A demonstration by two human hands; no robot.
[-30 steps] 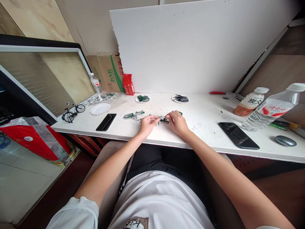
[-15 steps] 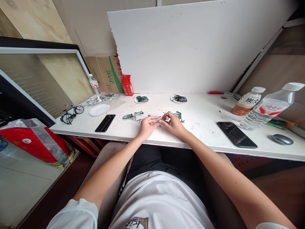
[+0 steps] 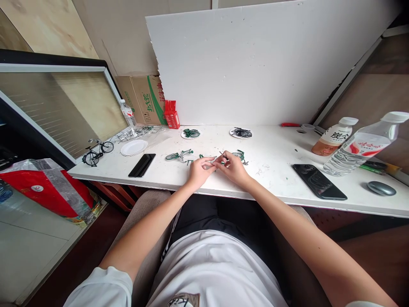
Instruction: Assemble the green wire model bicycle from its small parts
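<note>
Over the near edge of the white table (image 3: 275, 153) my left hand (image 3: 198, 171) and my right hand (image 3: 233, 168) meet, fingers pinched on a small silver and green model part (image 3: 216, 159). A thin pin sticks up from the right fingers. A green bicycle frame piece (image 3: 179, 155) lies just left of the hands. Another green wheel part (image 3: 240, 155) lies just behind my right hand.
Two small plates of parts (image 3: 191, 133) (image 3: 241, 132) sit at the back, with an empty white plate (image 3: 133, 147), a finished black model bicycle (image 3: 96, 152), a black case (image 3: 142, 164), a phone (image 3: 318, 181), two bottles (image 3: 334, 136) (image 3: 361, 145), a mouse (image 3: 381, 188) and a red box (image 3: 171, 114).
My right hand has left the green wheel part on the table and come to my left hand. Both hands now pinch the small part closer together.
</note>
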